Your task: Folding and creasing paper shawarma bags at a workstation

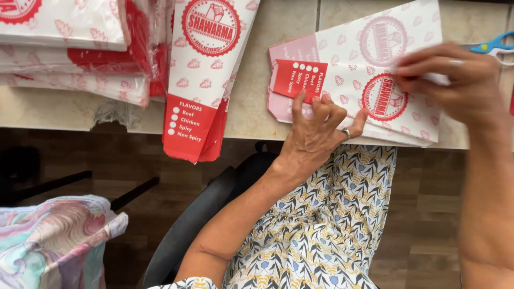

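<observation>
A stack of flat white paper food bags [369, 80] with red round stamps lies on the beige counter [267, 59] in front of me. My left hand [318, 128] presses its fingers on the near edge of the stack, just below the folded red flap [297, 79] of the top bag. My right hand [455, 80] pinches the right side of the top bag between thumb and fingers. A ring shows on my left hand.
A second pile of red-and-white bags [206, 80] hangs over the counter edge at centre left. Plastic-wrapped bundles of bags [75, 48] lie at far left. Blue-handled scissors [495, 45] rest at top right. A black chair [198, 225] and patterned cloth [53, 241] sit below.
</observation>
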